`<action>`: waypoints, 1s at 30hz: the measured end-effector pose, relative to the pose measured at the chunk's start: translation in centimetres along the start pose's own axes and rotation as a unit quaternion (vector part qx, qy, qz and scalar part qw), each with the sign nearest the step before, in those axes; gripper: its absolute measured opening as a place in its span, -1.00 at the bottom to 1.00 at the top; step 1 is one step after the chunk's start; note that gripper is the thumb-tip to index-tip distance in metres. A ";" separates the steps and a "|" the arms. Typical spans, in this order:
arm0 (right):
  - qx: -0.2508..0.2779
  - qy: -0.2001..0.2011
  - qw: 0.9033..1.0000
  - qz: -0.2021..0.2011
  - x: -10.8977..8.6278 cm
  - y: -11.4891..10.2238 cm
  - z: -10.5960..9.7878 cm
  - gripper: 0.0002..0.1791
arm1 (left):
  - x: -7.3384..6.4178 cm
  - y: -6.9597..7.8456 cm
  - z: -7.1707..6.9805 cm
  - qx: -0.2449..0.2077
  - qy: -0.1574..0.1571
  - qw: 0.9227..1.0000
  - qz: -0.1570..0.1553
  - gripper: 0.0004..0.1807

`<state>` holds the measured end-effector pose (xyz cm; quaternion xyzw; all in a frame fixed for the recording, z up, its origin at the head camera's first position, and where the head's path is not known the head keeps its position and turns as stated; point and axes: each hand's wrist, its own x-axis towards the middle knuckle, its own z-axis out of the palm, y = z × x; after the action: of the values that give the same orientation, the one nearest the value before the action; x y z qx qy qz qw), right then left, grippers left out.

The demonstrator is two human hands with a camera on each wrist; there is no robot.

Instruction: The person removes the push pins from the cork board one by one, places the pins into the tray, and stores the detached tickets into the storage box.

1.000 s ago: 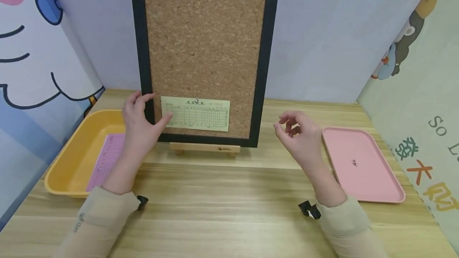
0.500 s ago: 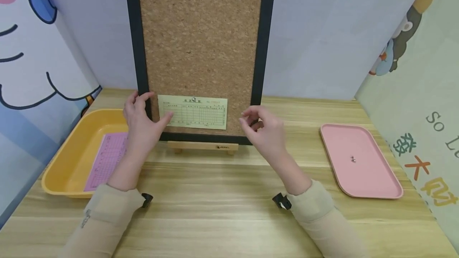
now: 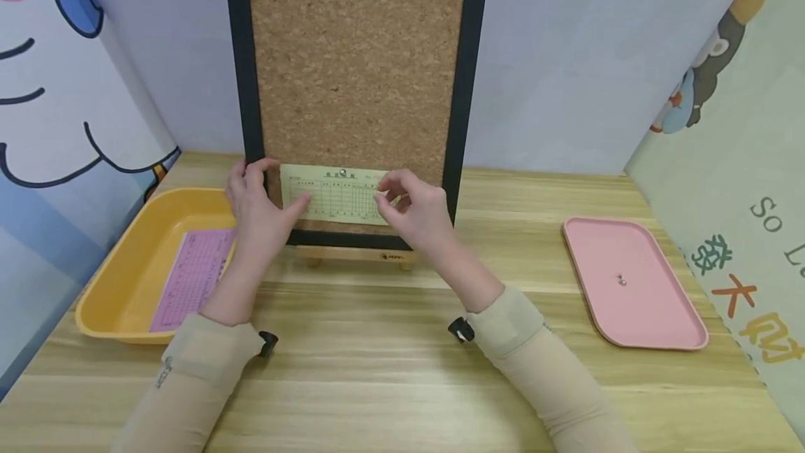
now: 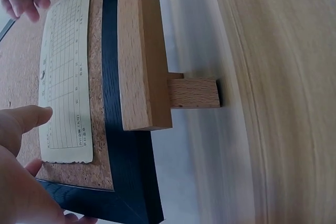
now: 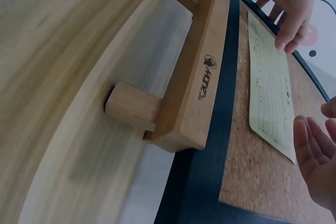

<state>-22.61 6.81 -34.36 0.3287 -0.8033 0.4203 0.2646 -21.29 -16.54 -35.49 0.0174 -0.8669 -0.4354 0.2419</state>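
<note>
A pale yellow-green printed slip lies against the lower part of a black-framed cork board. A silver push pin sits at its top middle. My left hand grips the board's left edge, its thumb resting on the slip; in the left wrist view some fingertips show past the frame. My right hand is at the slip's right end, thumb and index tips brought close together, other fingers curled. I cannot tell whether a small thing is pinched there. In the right wrist view, this hand is partly cut off.
A wooden easel ledge supports the board. At left stands a yellow basin holding a purple printed slip. To the right, a pink tray bears a few small silver pins. Patterned walls enclose the wooden table.
My right hand has moved left from near the pink tray to the slip's right end, overlapping it. The left hand keeps its place at the board's edge.
</note>
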 end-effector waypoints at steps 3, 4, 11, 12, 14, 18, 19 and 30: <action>-0.007 -0.012 1.000 -0.017 0.5 0.3 1.0 -0.88 | 0.2 -0.1 0.1 0.001 0.000 1.000 -0.001 -0.36; -0.007 -0.016 1.000 -0.023 0.7 0.4 1.3 -0.88 | 0.2 -0.1 0.1 0.003 0.001 1.000 0.000 -0.36; -0.036 -0.022 0.999 -0.034 1.4 1.2 2.5 -0.91 | 0.3 0.0 -0.1 0.009 0.005 1.000 0.007 -0.38; -0.039 -0.020 0.999 -0.033 1.4 1.3 2.6 -0.92 | 0.3 0.0 -0.1 0.009 0.003 1.000 0.005 -0.39; -0.039 -0.016 0.999 -0.031 1.6 1.3 2.6 -0.93 | 0.3 0.2 -0.1 0.008 -0.002 1.000 -0.003 -0.41; -0.048 -0.008 0.998 -0.030 2.0 1.1 2.6 -0.91 | 0.2 0.4 0.0 0.004 -0.014 1.000 -0.015 -0.44; -0.054 -0.007 0.998 -0.030 2.1 1.1 2.6 -0.90 | 0.1 0.4 0.0 0.004 -0.015 1.000 -0.017 -0.44; -0.120 -0.004 0.993 -0.018 2.6 0.9 3.1 -0.87 | -0.6 0.1 0.3 0.051 -0.046 0.998 -0.015 -0.19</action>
<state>-25.42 3.78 -34.58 0.3110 -0.8429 0.3147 0.3062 -20.83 -16.12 -35.82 0.0221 -0.8978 -0.3947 0.1941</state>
